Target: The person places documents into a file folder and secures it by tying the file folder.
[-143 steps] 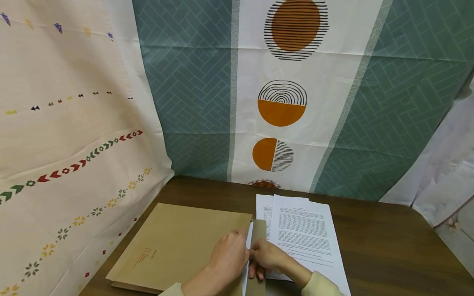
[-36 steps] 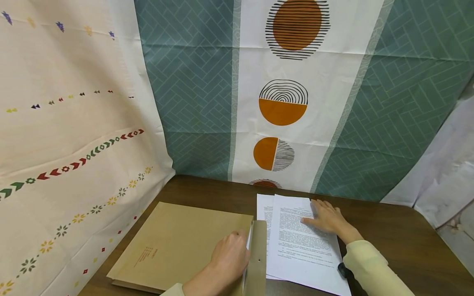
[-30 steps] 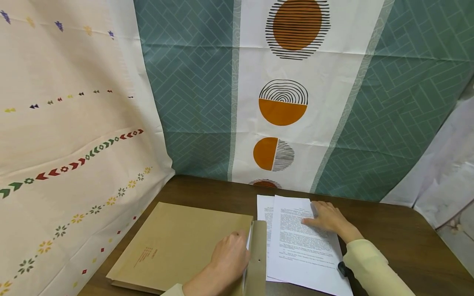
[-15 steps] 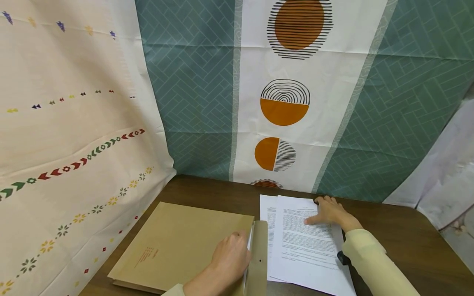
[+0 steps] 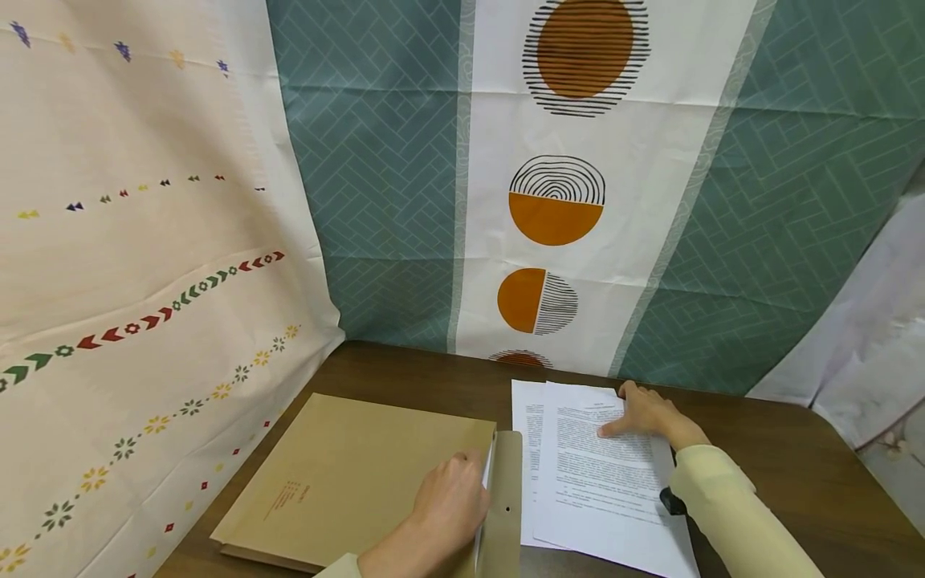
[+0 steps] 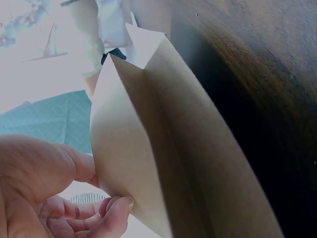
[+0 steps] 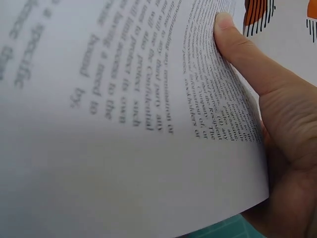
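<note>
A large brown paper envelope [image 5: 361, 457] lies flat on the left, red print on its face and its opening to the right. My left hand [image 5: 450, 499] pinches the upper panel at the mouth; in the left wrist view a gap shows between the brown panels [image 6: 124, 144]. A white edge shows inside the mouth. Beyond it the flap [image 5: 507, 498] lies out, with a small hole. My right hand [image 5: 645, 417] grips the top printed sheet [image 5: 603, 482] by its right edge, thumb [image 7: 242, 42] on the print. Another printed sheet [image 5: 526, 449] lies partly underneath.
The brown wooden table [image 5: 780, 466] carries everything and extends to the right. A green and white patterned cloth [image 5: 376, 177] hangs along the back edge. A cream cloth [image 5: 144, 241] hangs at the left. The right wrist wears a black strap [image 5: 672, 502].
My right hand has left the envelope flap for the papers, gripping the top sheet's right edge. The sheets have shifted slightly right. My left hand keeps its pinch.
</note>
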